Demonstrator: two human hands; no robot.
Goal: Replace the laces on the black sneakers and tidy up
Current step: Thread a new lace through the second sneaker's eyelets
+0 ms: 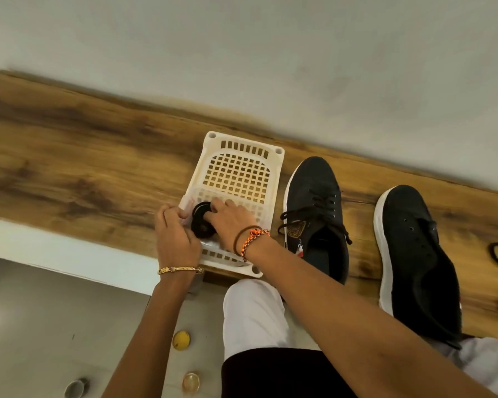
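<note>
Laces, coiled black bundle (201,222), in white basket (243,145); left hand (176,239) pinches clear wrapper (189,206), right hand (231,225) grips coil. Unlaced sneaker (417,262) well right, nearer right hand; long axis runs away from person.

We can read no words or numbers here. Just right of the right hand (227,222), the laced sneaker (314,222) carries a gold tongue badge (296,228), its lettering too small to read.

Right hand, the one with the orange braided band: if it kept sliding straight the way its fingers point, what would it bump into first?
Probably the left hand. The right hand points leftward across the black coiled lace it grips in the white basket; depth is hard to judge.
</note>
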